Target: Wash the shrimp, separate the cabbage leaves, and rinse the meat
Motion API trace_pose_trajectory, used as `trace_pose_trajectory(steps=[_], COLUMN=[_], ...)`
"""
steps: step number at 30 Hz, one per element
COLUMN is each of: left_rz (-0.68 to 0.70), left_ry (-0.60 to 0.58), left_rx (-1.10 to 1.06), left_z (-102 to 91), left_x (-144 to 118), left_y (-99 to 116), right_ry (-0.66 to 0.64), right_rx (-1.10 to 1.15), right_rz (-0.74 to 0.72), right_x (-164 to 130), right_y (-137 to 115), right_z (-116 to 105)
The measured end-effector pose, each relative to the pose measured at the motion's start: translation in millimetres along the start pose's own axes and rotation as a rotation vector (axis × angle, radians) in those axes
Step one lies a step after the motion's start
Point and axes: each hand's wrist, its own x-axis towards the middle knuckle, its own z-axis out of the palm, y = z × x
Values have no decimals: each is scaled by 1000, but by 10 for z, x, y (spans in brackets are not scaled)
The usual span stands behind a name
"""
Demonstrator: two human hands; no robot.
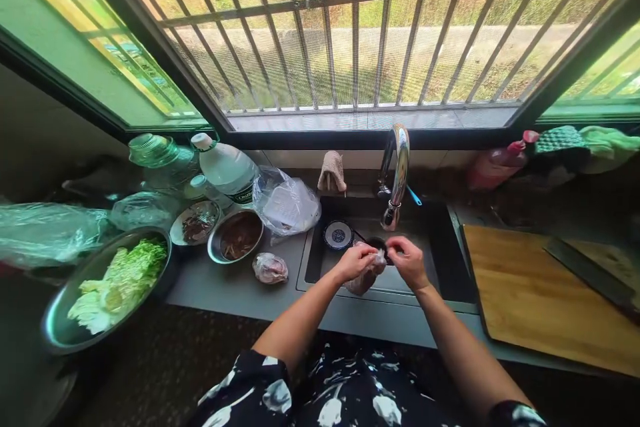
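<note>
Head view: the plastic bag hangs at the sink's near side, its long axis slanting from near left to its far-right neck. The left hand, nearer its bulk, pinches that neck; the right hand is just right, its grip unclear.

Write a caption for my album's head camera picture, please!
Between cabbage and board, left fingers hold a bag at the sink, right fingers close by.

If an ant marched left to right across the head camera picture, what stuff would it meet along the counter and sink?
Cabbage leaves, white dish, metal bowl, plastic-wrapped packet, the person's left hand, right hand, wooden cutting board.
</note>
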Motion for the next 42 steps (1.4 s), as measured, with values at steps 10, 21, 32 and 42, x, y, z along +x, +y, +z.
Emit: trace_pose_trajectory(steps=[10,21,32,42], left_rz=[-105,79,22,-4], left_ry=[127,-77,-47,-13], left_rx=[-91,-14,14,175], left_z=[76,-36,-77,-195], left_x=[-12,-45,-40,-124], left_y=[-81,-23,48,-30], right_ry=[-197,-166,-285,30], right_rx=[-135,46,514,273], right_rz=[84,104,476,363], right_x=[-272,-1,-79,132], right_y=[-82,-18,-5,151], right_z=[168,-63,93,-286])
